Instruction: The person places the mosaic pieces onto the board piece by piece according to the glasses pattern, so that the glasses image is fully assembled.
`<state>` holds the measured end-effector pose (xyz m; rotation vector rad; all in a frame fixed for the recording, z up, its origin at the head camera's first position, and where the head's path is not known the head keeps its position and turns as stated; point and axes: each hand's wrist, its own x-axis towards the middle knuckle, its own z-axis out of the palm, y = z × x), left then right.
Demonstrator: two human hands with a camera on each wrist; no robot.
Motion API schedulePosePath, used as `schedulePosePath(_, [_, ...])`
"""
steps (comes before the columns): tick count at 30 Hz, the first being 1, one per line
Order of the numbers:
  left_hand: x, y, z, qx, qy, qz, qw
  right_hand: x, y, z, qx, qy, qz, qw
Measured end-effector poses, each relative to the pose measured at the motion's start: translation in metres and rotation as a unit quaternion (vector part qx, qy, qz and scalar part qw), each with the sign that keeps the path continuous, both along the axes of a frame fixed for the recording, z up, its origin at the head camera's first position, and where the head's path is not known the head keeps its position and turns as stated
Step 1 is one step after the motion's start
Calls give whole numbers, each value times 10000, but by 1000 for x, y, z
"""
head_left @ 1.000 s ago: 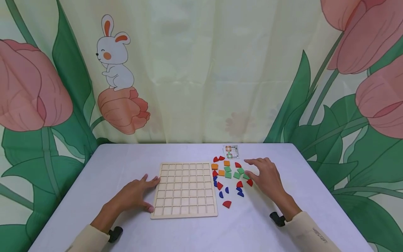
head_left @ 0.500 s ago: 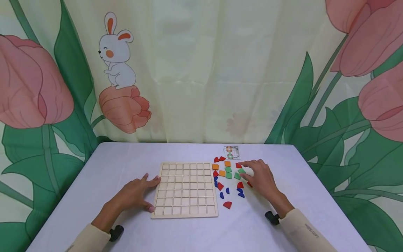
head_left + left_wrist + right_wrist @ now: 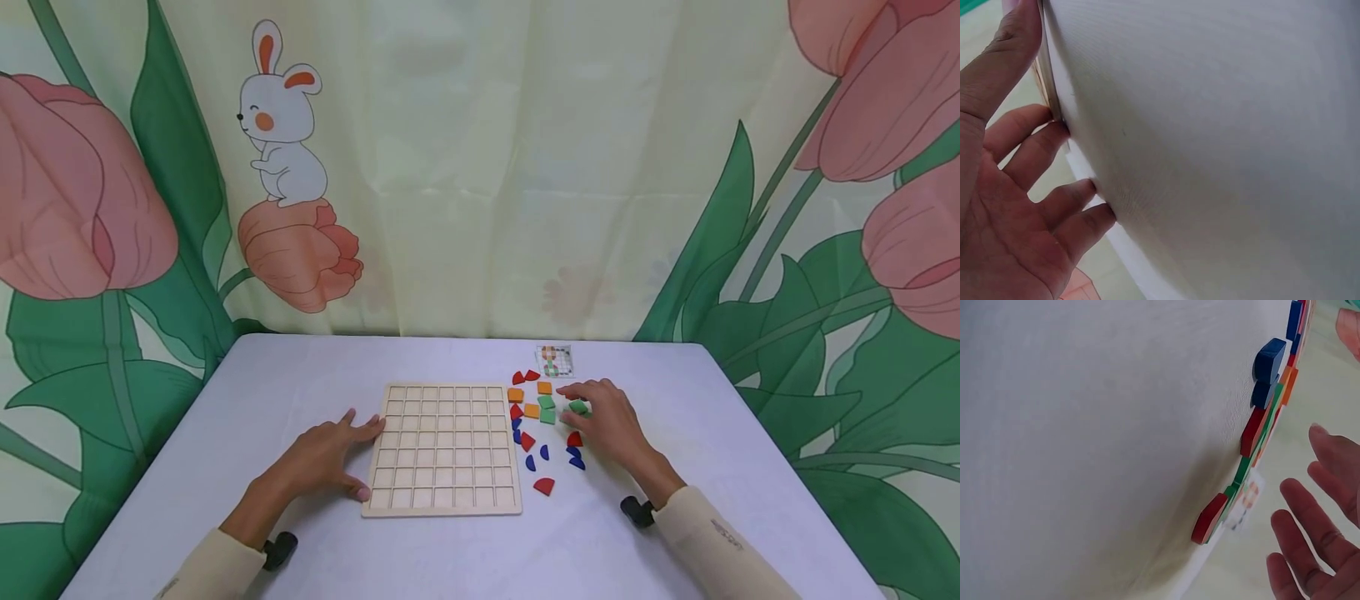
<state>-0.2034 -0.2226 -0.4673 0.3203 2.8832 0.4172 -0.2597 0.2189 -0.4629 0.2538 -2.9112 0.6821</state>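
A square wooden board (image 3: 441,450) with a grid of shallow cells lies on the table. My left hand (image 3: 321,460) touches its left edge with thumb and fingers spread; the left wrist view has the thumb (image 3: 1007,53) and fingers along that edge. My right hand (image 3: 606,423) hovers over the loose pieces to the right of the board, nearest a green piece (image 3: 578,407). Seen from the right wrist, its fingers (image 3: 1310,525) are loosely bent, apart from the pieces and holding nothing. A red quarter-round piece (image 3: 1209,519) lies below; in the head view the hand hides some pieces.
Orange squares (image 3: 544,387), red quarter-rounds (image 3: 543,486) and blue half-rounds (image 3: 531,462) are scattered beside the board's right edge. A small printed pattern card (image 3: 555,361) lies behind them. The white-covered table (image 3: 450,558) ends at a patterned curtain (image 3: 465,167).
My right hand has moved left over the green and red pieces, covering some of them. My left hand stays at the board's edge. The head view has shifted slightly.
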Motion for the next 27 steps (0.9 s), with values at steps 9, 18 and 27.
schedulePosePath(9, [-1, 0, -1, 49, -24, 35, 10000, -10, -8, -1, -143, -471, 60, 9988])
schedulePosePath(18, [0, 1, 2, 2, 37, -17, 10000, -23, -17, -4, -168, -644, 117, 9977])
schedulePosePath(27, [-2, 1, 3, -150, 30, -87, 9998, -30, -19, -5, -232, -818, 173, 9962])
